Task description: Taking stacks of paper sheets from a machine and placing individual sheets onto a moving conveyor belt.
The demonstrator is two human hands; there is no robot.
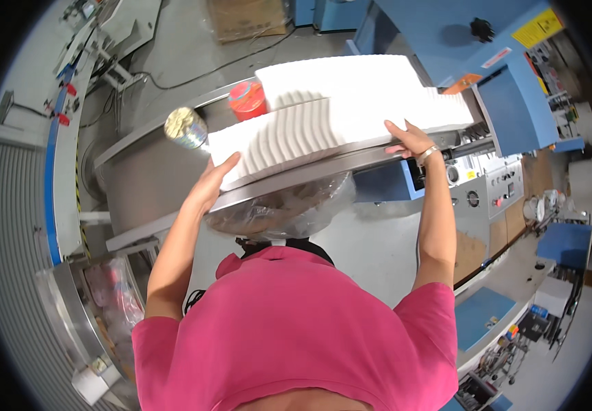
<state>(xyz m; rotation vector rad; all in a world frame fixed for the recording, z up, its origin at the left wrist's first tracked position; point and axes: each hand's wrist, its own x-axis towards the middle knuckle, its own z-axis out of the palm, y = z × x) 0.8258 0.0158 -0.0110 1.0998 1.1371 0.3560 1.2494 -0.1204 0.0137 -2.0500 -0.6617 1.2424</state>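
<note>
A long white stack of thin sheet-like pieces (282, 140), with wavy ridges along its left part, lies on a metal conveyor-like trough (152, 185) in front of me. My left hand (208, 183) grips its left end, thumb on top and the other fingers mostly hidden. Farther right, my right hand (413, 141) holds the near side of the same stack, its fingers partly over the edge. A second white stack (337, 75) lies right behind the first. Near their left ends stand a red round container (248, 100) and a gold-topped cylindrical can (186, 128).
Blue machinery (515, 103) with an orange part (461, 83) adjoins the trough's right end. A clear plastic bag (289, 209) hangs below the near rail. A cardboard box (246, 19) sits on the floor beyond, with a black cable (200, 81) nearby. A long bench (70, 164) runs along the left.
</note>
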